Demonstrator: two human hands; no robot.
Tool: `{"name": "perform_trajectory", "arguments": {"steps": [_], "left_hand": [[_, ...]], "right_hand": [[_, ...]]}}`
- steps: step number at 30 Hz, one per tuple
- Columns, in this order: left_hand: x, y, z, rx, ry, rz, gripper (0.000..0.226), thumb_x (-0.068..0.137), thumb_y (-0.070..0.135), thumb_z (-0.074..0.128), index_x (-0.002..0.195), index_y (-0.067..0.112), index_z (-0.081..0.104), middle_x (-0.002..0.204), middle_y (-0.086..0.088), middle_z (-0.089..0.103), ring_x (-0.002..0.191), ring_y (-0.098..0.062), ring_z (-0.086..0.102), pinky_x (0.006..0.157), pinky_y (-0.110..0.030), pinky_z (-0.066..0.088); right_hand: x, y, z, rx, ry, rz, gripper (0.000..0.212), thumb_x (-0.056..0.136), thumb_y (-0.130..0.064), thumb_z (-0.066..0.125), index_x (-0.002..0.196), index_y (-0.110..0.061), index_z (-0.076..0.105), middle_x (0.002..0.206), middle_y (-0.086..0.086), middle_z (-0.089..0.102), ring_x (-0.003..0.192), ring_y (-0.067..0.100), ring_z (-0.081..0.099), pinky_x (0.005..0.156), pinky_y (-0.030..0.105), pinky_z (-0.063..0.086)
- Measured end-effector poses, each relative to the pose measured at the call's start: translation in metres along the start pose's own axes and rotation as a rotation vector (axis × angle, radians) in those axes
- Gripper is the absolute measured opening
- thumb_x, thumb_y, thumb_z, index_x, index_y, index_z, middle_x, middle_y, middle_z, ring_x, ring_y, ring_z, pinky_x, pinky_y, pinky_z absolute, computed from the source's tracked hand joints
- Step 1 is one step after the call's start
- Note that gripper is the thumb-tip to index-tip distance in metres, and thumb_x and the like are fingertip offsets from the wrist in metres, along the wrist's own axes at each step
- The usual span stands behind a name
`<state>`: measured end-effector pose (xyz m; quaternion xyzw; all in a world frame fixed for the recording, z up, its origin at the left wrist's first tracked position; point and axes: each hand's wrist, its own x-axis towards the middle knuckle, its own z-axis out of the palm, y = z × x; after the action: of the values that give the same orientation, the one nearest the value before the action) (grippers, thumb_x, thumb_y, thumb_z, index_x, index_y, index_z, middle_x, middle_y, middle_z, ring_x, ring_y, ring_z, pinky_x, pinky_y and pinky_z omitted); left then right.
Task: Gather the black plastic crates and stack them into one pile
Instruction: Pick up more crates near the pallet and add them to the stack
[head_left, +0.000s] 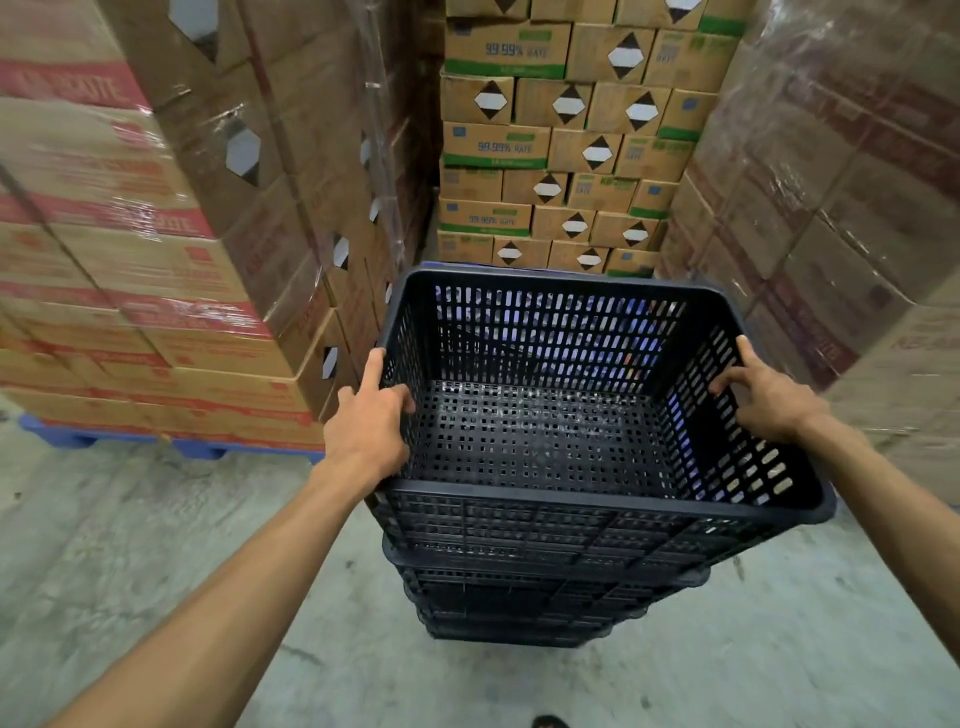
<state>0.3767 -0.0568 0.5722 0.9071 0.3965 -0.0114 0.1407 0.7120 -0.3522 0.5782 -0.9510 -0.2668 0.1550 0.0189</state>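
A black perforated plastic crate (545, 431) sits on top of a pile of several nested black crates (519, 597) standing on the concrete floor. The top crate is empty and tilts slightly, its right side higher. My left hand (371, 421) grips its left rim, fingers curled inside and the index finger stretched along the rim. My right hand (769, 392) holds the right rim, thumb on top and fingers against the inner wall.
Shrink-wrapped cardboard boxes on a blue pallet (197, 447) tower on the left. More wrapped boxes (841, 208) rise on the right, and green-striped cartons (561, 156) fill the back. Grey concrete floor (130, 545) lies in front. A shoe tip (549, 721) shows at the bottom edge.
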Motion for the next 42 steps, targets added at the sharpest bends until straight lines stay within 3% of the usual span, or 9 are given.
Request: {"name": "perform_trajectory", "arguments": {"steps": [7, 10, 14, 19, 26, 29, 33, 36, 42], "left_hand": [[0.003, -0.007, 0.003, -0.036, 0.021, -0.009, 0.048, 0.070, 0.000, 0.068, 0.103, 0.033, 0.060, 0.163, 0.009, 0.002, 0.120, -0.035, 0.049, 0.069, -0.039, 0.047], [0.001, -0.004, 0.013, -0.036, 0.062, -0.012, 0.046, 0.070, 0.002, 0.069, 0.101, 0.035, 0.060, 0.163, 0.010, 0.002, 0.122, -0.034, 0.043, 0.069, -0.038, 0.045], [0.006, -0.010, 0.009, -0.060, 0.085, 0.006, 0.047, 0.066, 0.000, 0.071, 0.096, 0.035, 0.062, 0.163, 0.012, 0.006, 0.120, -0.031, 0.050, 0.066, -0.037, 0.046], [0.006, -0.006, 0.013, 0.107, 0.060, -0.017, 0.041, 0.074, 0.015, 0.073, 0.106, 0.037, 0.060, 0.163, 0.010, -0.006, 0.121, -0.032, 0.048, 0.066, -0.036, 0.046], [0.001, -0.006, 0.012, 0.094, 0.075, 0.014, 0.046, 0.071, 0.018, 0.068, 0.113, 0.036, 0.059, 0.165, 0.008, -0.001, 0.122, -0.032, 0.047, 0.088, -0.043, 0.051], [-0.001, -0.007, 0.010, 0.068, 0.058, 0.038, 0.044, 0.073, 0.019, 0.064, 0.114, 0.035, 0.057, 0.165, 0.008, 0.000, 0.125, -0.032, 0.045, 0.087, -0.043, 0.051], [0.000, -0.009, 0.006, 0.027, 0.024, 0.071, 0.044, 0.079, 0.024, 0.062, 0.121, 0.035, 0.053, 0.165, 0.005, -0.001, 0.143, -0.033, 0.025, 0.104, -0.050, 0.038], [0.001, -0.014, -0.002, -0.109, 0.007, 0.085, 0.044, 0.085, 0.032, 0.061, 0.127, 0.035, 0.048, 0.164, 0.004, 0.008, 0.146, -0.035, 0.017, 0.108, -0.056, 0.029], [0.006, -0.064, -0.030, -0.368, 0.134, 0.147, 0.047, 0.088, 0.043, 0.058, 0.130, 0.022, 0.050, 0.140, -0.006, 0.048, 0.128, -0.033, 0.047, 0.104, -0.048, 0.041]], "right_hand": [[-0.007, -0.006, 0.001, 0.032, 0.011, 0.046, 0.046, 0.080, -0.006, 0.056, 0.105, -0.044, 0.058, 0.163, -0.017, -0.010, 0.123, 0.030, 0.056, 0.086, 0.040, 0.048], [-0.012, -0.014, 0.010, 0.009, 0.119, 0.086, 0.044, 0.076, -0.010, 0.058, 0.102, -0.046, 0.061, 0.162, -0.022, -0.005, 0.113, 0.031, 0.061, 0.079, 0.039, 0.048], [-0.015, -0.016, 0.015, 0.130, 0.210, 0.094, 0.040, 0.074, -0.009, 0.057, 0.091, -0.044, 0.061, 0.161, -0.026, 0.010, 0.119, 0.029, 0.059, 0.088, 0.041, 0.048], [-0.025, -0.016, 0.021, 0.115, 0.231, 0.074, 0.042, 0.073, -0.012, 0.059, 0.099, -0.045, 0.060, 0.161, -0.021, 0.015, 0.122, 0.032, 0.056, 0.091, 0.045, 0.048], [-0.034, -0.020, 0.022, 0.078, 0.277, 0.062, 0.052, 0.073, -0.016, 0.061, 0.119, -0.038, 0.054, 0.160, -0.010, 0.023, 0.130, 0.034, 0.044, 0.095, 0.050, 0.046], [-0.040, -0.022, 0.024, 0.005, 0.288, 0.047, 0.048, 0.078, -0.019, 0.058, 0.124, -0.033, 0.053, 0.158, -0.003, 0.027, 0.130, 0.035, 0.038, 0.096, 0.051, 0.044], [-0.045, -0.035, 0.027, -0.061, 0.291, 0.058, 0.043, 0.082, -0.025, 0.055, 0.125, -0.032, 0.054, 0.154, 0.005, 0.031, 0.139, 0.036, 0.021, 0.108, 0.055, 0.026], [-0.051, -0.069, 0.021, 0.103, 0.284, 0.019, 0.039, 0.087, -0.029, 0.056, 0.125, -0.032, 0.053, 0.152, 0.006, 0.034, 0.139, 0.035, 0.023, 0.109, 0.060, 0.020], [-0.062, -0.189, 0.004, 0.259, 0.341, -0.302, 0.033, 0.092, -0.037, 0.056, 0.125, -0.034, 0.052, 0.131, -0.003, 0.055, 0.126, 0.024, 0.045, 0.105, 0.057, 0.027]]}}
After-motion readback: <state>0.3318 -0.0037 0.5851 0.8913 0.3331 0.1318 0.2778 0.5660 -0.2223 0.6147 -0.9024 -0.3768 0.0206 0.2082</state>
